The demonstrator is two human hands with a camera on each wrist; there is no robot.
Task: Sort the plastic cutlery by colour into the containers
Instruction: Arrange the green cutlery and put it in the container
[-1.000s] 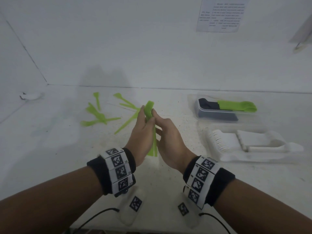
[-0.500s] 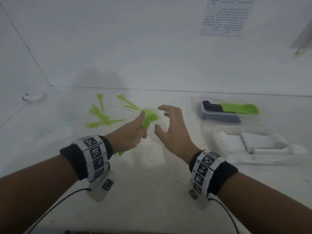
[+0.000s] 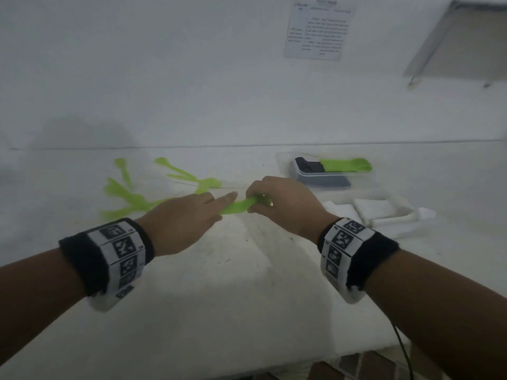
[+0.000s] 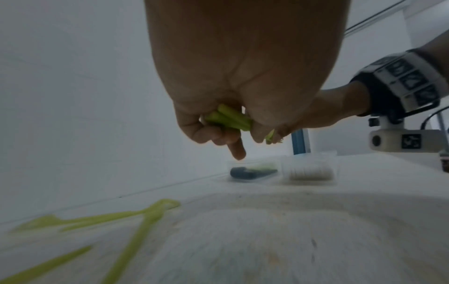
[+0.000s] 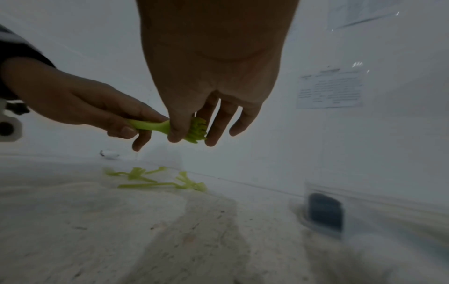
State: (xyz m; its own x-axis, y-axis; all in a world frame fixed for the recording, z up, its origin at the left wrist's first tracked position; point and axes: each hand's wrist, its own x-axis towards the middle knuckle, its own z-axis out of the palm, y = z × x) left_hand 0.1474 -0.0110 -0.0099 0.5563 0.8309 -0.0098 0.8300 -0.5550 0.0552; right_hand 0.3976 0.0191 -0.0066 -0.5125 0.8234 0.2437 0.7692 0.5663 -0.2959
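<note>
A bundle of green plastic forks (image 3: 237, 208) hangs level above the table between both hands. My left hand (image 3: 192, 215) grips the handle end; in the left wrist view its fingers curl round the green handles (image 4: 228, 119), with one finger pointing out. My right hand (image 3: 274, 197) pinches the tine end (image 5: 195, 131) between thumb and fingers. Several loose green pieces (image 3: 131, 198) lie on the table at the left. A clear container (image 3: 282, 160) at the right holds dark cutlery (image 3: 310, 167) and green cutlery (image 3: 345, 164). Nearer me, a second clear container (image 3: 400, 204) holds white cutlery (image 3: 373, 211).
The white table (image 3: 233, 283) meets a white wall behind, which bears a printed sheet (image 3: 318, 30). A shelf (image 3: 461, 42) juts out at top right. A small white object (image 5: 109, 153) lies by the far left corner.
A second ago both hands held the bundle upright. Then the right hand let go and opened. Now it pinches the tine end, and the bundle lies level and further right.
</note>
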